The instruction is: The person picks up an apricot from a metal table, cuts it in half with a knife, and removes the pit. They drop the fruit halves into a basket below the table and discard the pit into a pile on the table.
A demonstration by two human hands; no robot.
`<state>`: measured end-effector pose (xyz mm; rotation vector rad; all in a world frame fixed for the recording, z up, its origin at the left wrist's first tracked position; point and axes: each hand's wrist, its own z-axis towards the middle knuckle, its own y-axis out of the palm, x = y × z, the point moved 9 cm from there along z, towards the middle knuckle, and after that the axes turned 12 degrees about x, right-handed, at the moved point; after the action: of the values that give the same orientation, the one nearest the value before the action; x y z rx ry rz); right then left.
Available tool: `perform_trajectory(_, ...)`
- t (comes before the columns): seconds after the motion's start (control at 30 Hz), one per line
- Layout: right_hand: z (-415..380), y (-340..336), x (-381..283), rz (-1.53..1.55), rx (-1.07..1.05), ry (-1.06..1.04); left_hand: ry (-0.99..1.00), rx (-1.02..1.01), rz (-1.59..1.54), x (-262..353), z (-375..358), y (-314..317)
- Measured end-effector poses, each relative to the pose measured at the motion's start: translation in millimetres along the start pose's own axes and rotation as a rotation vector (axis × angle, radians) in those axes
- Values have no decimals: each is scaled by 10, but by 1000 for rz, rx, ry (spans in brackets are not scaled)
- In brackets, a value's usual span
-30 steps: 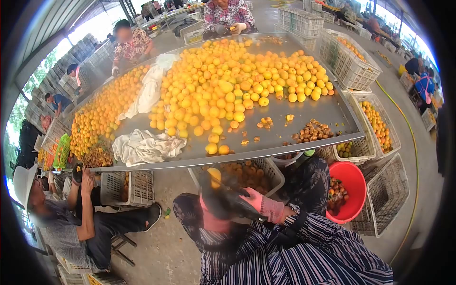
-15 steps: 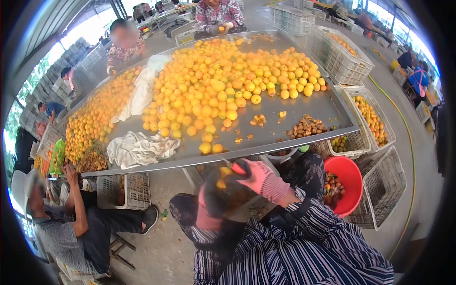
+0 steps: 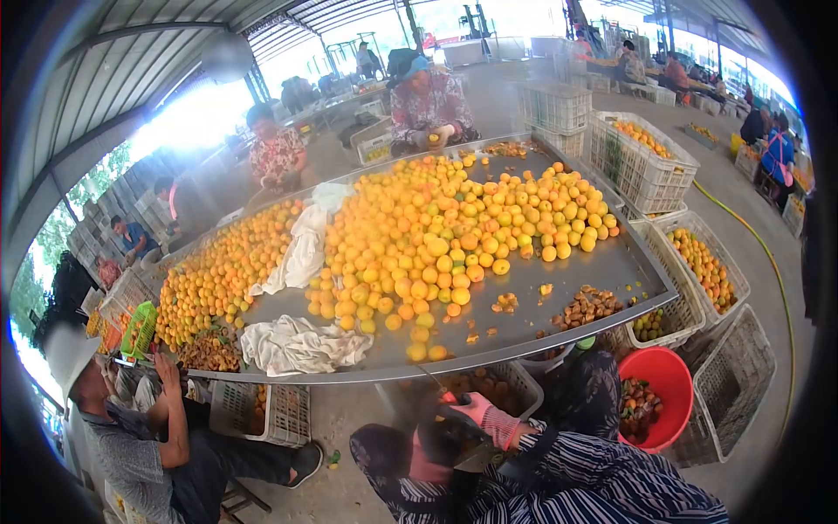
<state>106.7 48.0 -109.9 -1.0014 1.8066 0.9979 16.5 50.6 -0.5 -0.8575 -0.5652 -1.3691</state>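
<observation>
My right hand (image 3: 480,417), in a pink and dark glove, is closed around a red handle, apparently of a small knife (image 3: 447,397) with a thin blade pointing up and left. Beside it, my left hand (image 3: 429,458), gloved in the same colours, is smeared by motion; its fingers and anything in them cannot be made out. Both hands are low over my lap, in front of a metal table (image 3: 559,297). A large heap of round orange-yellow fruits (image 3: 436,236) covers much of that table. Under its near edge stands a crate (image 3: 524,393) with fruit in it.
A white cloth (image 3: 301,345) and brown scraps (image 3: 594,306) lie on the table. To my right are a red bucket (image 3: 676,410) with scraps and several plastic crates (image 3: 733,375). A person in a hat (image 3: 74,349) sits at left; others work across the table.
The view has tilted up, so the table appears lower. My left hand held up orange-yellow fruit near the right hand; now that fruit is not visible there. Both hands appear lower in view.
</observation>
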Motion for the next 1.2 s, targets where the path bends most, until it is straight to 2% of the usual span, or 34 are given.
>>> perform_trajectory(0.03, 46, -44, 42, -143, 47, -16, -566, -17, -400, -641, -192, 86)
perform_trajectory(0.07, -64, -7, -162, -142, 49, -17, -1132, -37, -798, -879, -472, 282)
perform_trajectory(0.13, -318, 54, -741, -850, 45, -280, -1120, -7, -842, -696, -388, 217)
perform_trajectory(0.17, -394, 25, -851, -852, 48, -281, -1109, 37, -891, -582, -317, 187)
perform_trajectory(0.23, -623, -111, -1344, -674, 270, -646, -1095, 4, -900, -523, -262, 194)
perform_trajectory(0.27, -638, -116, -1376, -675, 273, -642, -1082, -23, -908, -495, -263, 211)
perform_trajectory(0.3, -714, -185, -1482, -279, 286, -702, -1091, -24, -906, -554, -319, 268)
perform_trajectory(0.33, -790, -301, -1508, 120, 295, -740, -1015, -25, -801, -677, -356, 321)
perform_trajectory(0.37, -646, -364, -1276, 120, 301, -723, -943, -27, -692, -773, -402, 329)
perform_trajectory(0.43, 9, -501, -237, 450, 200, -200, -948, -87, -755, -572, -324, 378)
perform_trajectory(0.5, -176, -478, -301, 377, 157, -234, -1212, -61, -1295, 278, -39, 476)
perform_trajectory(0.53, -503, -370, -746, 272, 83, -329, -1260, -125, -1335, 512, 34, 487)
perform_trajectory(0.57, -719, -278, -1048, 165, 7, -420, -1270, -118, -1332, 359, -13, 458)
perform_trajectory(0.6, -765, -372, -1059, -80, 70, -456, -1138, -117, -1246, 103, -21, 387)
perform_trajectory(0.63, -795, -435, -1116, -82, 68, -436, -1014, -114, -1158, -39, -29, 284)
perform_trajectory(0.67, -881, -434, -1262, -325, 66, -578, -1222, -59, -1325, 22, -40, 303)
perform_trajectory(0.7, -983, -388, -1281, -569, 51, -709, -1150, -69, -1216, 136, 36, 249)
perform_trajectory(0.73, -932, -524, -1103, -329, 100, -581, -1203, 9, -1144, 68, -12, 246)
perform_trajectory(0.77, -950, -629, -1067, -513, 236, -588, -1247, 81, -1071, -5, -73, 217)
perform_trajectory(0.8, -946, -690, -1029, -379, 275, -489, -1264, 99, -1064, -43, -112, 210)
perform_trajectory(0.83, -957, -741, -1022, -246, 318, -393, -1137, -5, -1031, -6, -62, 231)
perform_trajectory(0.87, -942, -633, -1076, -24, 171, -331, -1004, -114, -996, 36, -25, 260)
perform_trajectory(0.9, -919, -632, -1048, -24, 174, -326, -1010, -114, -994, -86, -83, 284)
perform_trajectory(0.97, -854, -573, -963, 12, 127, -260, -1146, 100, -958, -471, -255, 231)
perform_trajectory(1.0, -892, -518, -1022, 70, 118, -228, -1149, 97, -955, -469, -291, 240)
perform_trajectory(1.07, -849, -522, -939, 62, 131, -229, -378, -1, -445, -13, 23, 44)
perform_trajectory(1.1, -828, -523, -908, 52, 142, -231, -380, -2, -445, -92, 1, 29)
perform_trajectory(1.17, -993, -382, -1172, 41, 123, -219, -774, -69, -584, -499, -191, 135)
perform_trajectory(1.2, -1031, -391, -1265, -147, 187, -324, -775, -70, -584, -484, -197, 131)
